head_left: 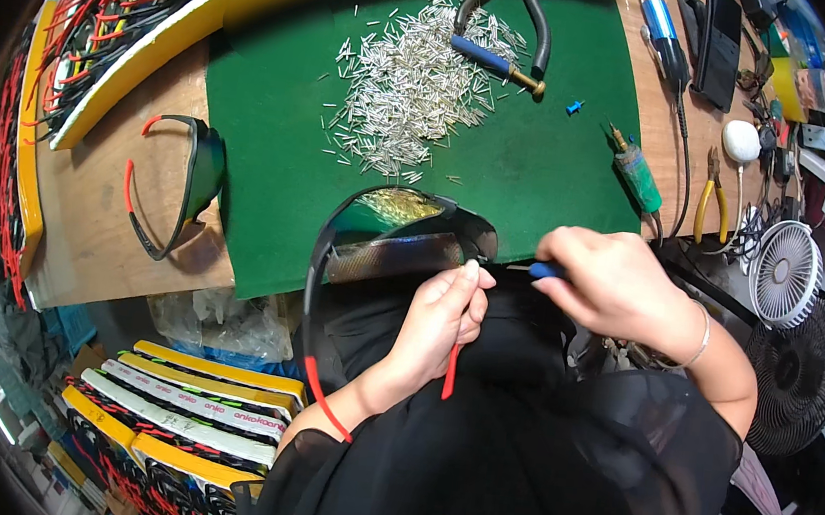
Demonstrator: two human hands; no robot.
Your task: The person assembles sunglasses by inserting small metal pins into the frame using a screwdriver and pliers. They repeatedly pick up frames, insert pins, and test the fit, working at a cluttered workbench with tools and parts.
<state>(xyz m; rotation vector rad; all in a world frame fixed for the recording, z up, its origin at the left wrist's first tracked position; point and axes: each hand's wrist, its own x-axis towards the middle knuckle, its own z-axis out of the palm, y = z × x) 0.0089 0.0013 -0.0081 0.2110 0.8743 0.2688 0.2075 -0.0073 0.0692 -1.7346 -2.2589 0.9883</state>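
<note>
My left hand (pixel 442 316) is closed around one arm of a pair of wraparound sunglasses (pixel 398 256), near the hinge. These have a dark frame, reflective lenses and red arm tips, and they hang over the mat's near edge. Just to the right, my right hand (pixel 621 284) is wrapped around a small blue-handled tool (pixel 546 270). Only the handle's end shows; its tip cannot be made out. Beyond both hands, a heap of small silvery metal pins (pixel 410 91) lies on the green mat (pixel 275 132).
A second pair of sunglasses (pixel 202 170) sits at left, beside a yellow-edged tray (pixel 170 26) of red-tipped frames. Black-handled pliers (pixel 537 29) and another blue-handled tool (pixel 484 56) lie by the pins. A green-handled tool (pixel 637 176), yellow pliers (pixel 712 204) and a white fan (pixel 785 274) are at right.
</note>
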